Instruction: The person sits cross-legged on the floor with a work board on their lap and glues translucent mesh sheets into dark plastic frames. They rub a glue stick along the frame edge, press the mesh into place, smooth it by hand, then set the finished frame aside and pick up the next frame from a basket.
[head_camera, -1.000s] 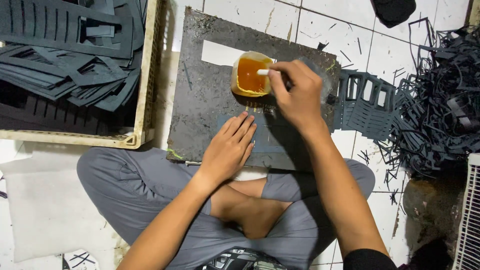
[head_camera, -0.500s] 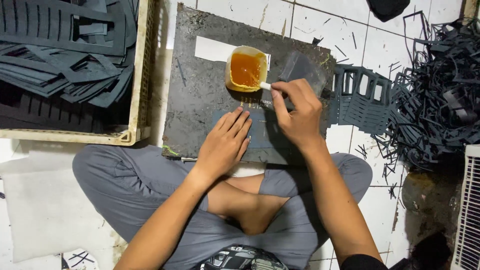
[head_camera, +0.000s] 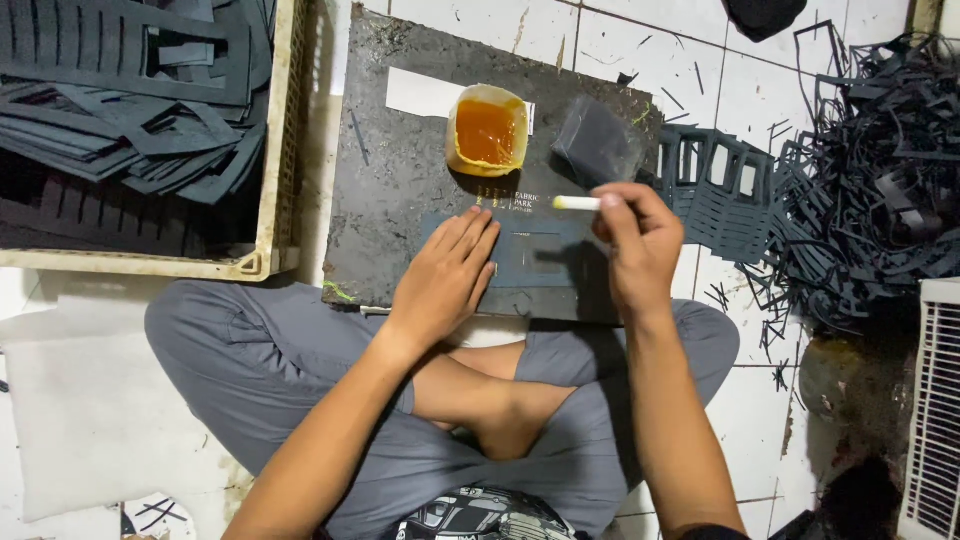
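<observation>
Sitting cross-legged on tiled floor, grey trousers seen nearest camera. Dark work board (head_camera: 400, 190) laid across knees. Left hand (head_camera: 440, 285) pressed flat, fingers straight and close together, on blue-grey cut sheet (head_camera: 545, 260) at board's near edge. Right hand (head_camera: 640, 240) just beside, fingers clamped on white brush handle (head_camera: 577, 203), held above sheet. Farther back, tub of amber glue (head_camera: 487, 130) parked on board. Crate of dark cut pieces (head_camera: 130, 110) at far left, scrap pile (head_camera: 870, 180) at right.
</observation>
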